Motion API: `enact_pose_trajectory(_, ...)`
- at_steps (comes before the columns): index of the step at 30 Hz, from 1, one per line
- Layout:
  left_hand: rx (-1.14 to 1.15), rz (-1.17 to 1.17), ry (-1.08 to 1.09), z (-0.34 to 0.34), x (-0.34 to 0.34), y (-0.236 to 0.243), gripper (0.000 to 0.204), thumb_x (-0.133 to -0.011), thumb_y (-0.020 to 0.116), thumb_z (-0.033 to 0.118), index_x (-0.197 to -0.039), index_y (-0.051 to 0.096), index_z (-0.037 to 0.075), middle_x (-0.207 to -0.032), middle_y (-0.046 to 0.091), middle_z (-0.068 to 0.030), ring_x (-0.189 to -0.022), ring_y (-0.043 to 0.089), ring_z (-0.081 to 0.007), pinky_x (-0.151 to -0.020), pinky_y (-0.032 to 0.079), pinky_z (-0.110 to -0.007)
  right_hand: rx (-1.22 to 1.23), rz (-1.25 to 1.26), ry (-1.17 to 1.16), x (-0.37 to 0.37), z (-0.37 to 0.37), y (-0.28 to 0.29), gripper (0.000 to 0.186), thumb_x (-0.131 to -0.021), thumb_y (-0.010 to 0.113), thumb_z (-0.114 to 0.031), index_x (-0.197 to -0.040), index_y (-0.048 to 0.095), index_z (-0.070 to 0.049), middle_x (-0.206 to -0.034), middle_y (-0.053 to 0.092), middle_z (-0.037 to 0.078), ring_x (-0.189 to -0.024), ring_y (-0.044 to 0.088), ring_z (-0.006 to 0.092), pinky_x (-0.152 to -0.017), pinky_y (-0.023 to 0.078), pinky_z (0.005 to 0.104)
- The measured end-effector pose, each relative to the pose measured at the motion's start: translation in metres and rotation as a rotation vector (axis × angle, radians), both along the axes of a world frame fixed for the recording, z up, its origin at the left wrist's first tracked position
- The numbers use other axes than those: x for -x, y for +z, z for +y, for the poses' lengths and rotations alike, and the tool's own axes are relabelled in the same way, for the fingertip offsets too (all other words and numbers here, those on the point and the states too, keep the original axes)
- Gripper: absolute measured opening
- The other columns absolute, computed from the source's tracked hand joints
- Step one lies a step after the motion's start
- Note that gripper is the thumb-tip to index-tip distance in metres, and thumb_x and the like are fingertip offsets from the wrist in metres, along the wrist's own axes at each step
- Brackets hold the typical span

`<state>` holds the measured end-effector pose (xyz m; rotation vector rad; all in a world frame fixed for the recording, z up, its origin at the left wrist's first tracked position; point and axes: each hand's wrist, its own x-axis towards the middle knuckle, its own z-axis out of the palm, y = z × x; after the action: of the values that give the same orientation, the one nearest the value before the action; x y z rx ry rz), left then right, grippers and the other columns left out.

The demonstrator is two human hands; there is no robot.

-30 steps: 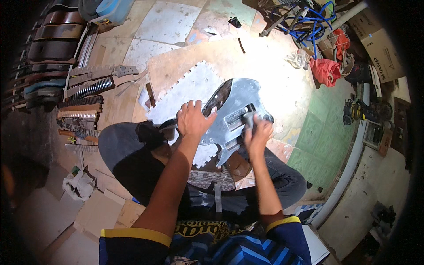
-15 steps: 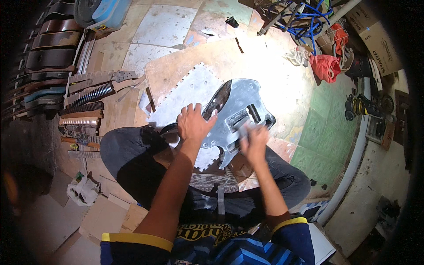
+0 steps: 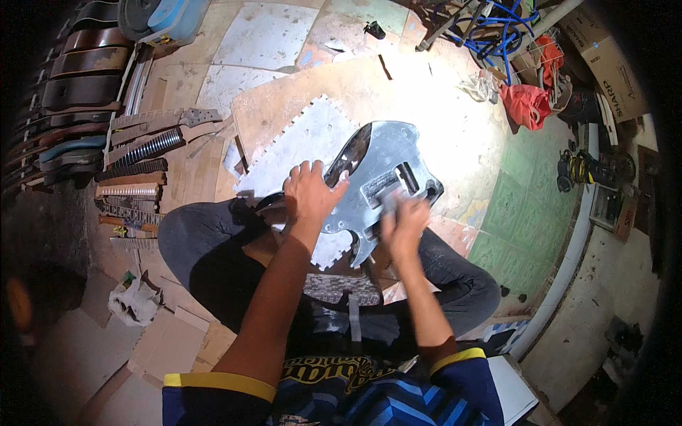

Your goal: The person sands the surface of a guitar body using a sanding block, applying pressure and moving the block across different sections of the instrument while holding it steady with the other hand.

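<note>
An electric guitar body (image 3: pixel 387 153), black under a dusty grey film, with pickup and bridge cavities cut in it, lies tilted across my lap. My left hand (image 3: pixel 310 193) holds it at the left side, fingers over the edge and thumb on the face. Over the cavities is my right hand (image 3: pixel 406 224), smeared by motion and closed on a small grey block (image 3: pixel 389 197) pressed to the face. What the block is made of cannot be made out. Beneath the body a white foam mat (image 3: pixel 298 145) with toothed edges shows.
Guitar necks (image 3: pixel 149 149) lie in a row at the left, beside a rack of guitar bodies (image 3: pixel 82 92). A blue hose (image 3: pixel 504 35) and a red cloth (image 3: pixel 526 106) are at the far right. A brown board (image 3: pixel 270 99) lies under the mat.
My right hand and the block have shifted slightly left across the face. The guitar body sits a little higher in the picture; my left hand keeps its place on it.
</note>
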<state>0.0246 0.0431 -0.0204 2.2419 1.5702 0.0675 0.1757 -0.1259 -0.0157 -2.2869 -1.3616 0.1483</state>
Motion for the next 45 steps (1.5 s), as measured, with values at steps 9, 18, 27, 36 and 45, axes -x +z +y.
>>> enact_pose_trajectory(9,-0.025,-0.018,-0.007,0.000,-0.002,0.002,0.056,-0.082,0.073,0.056,-0.104,0.070,0.005,-0.107,0.068,-0.0146,-0.111,0.061,-0.0339,-0.094,0.049,-0.047,-0.028,0.022,-0.119,-0.011,0.003,-0.004,0.047,-0.081,0.072,-0.014,-0.128,0.066,-0.012,-0.110,0.053,0.024,-0.104,0.050,0.0407,-0.089,0.038,0.0538)
enact_pose_trajectory(18,0.000,-0.032,-0.041,0.001,-0.004,0.008,0.055,-0.086,0.072,0.053,-0.106,0.068,0.002,-0.104,0.067,-0.0181,-0.105,0.063,-0.0373,-0.089,0.050,-0.049,0.008,-0.035,-0.088,-0.026,0.009,0.008,0.045,-0.085,0.072,-0.015,-0.129,0.064,-0.011,-0.113,0.054,0.024,-0.106,0.050,0.0415,-0.089,0.038,0.0518)
enact_pose_trajectory(27,-0.012,-0.048,-0.028,-0.002,0.001,0.008,0.055,-0.087,0.071,0.053,-0.105,0.070,0.001,-0.104,0.067,-0.0177,-0.104,0.063,-0.0375,-0.088,0.050,-0.050,-0.048,-0.049,-0.168,-0.034,0.013,0.008,0.043,-0.080,0.071,-0.013,-0.123,0.067,-0.010,-0.114,0.055,0.023,-0.103,0.051,0.0403,-0.087,0.040,0.0530)
enact_pose_trajectory(36,-0.011,-0.028,-0.026,0.002,-0.002,0.010,0.056,-0.086,0.070,0.055,-0.104,0.071,0.003,-0.104,0.068,-0.0176,-0.104,0.063,-0.0369,-0.089,0.049,-0.049,-0.017,-0.029,-0.108,-0.030,0.009,0.015,0.044,-0.085,0.069,-0.014,-0.128,0.063,-0.008,-0.111,0.055,0.024,-0.103,0.051,0.0437,-0.090,0.040,0.0553)
enact_pose_trajectory(45,-0.036,-0.032,-0.013,0.000,-0.004,0.006,0.056,-0.085,0.071,0.055,-0.105,0.071,0.003,-0.103,0.068,-0.0173,-0.103,0.064,-0.0367,-0.088,0.049,-0.049,-0.025,-0.005,-0.125,-0.037,0.017,0.027,0.037,-0.086,0.067,-0.009,-0.123,0.066,-0.008,-0.113,0.054,0.024,-0.103,0.051,0.0429,-0.087,0.041,0.0530)
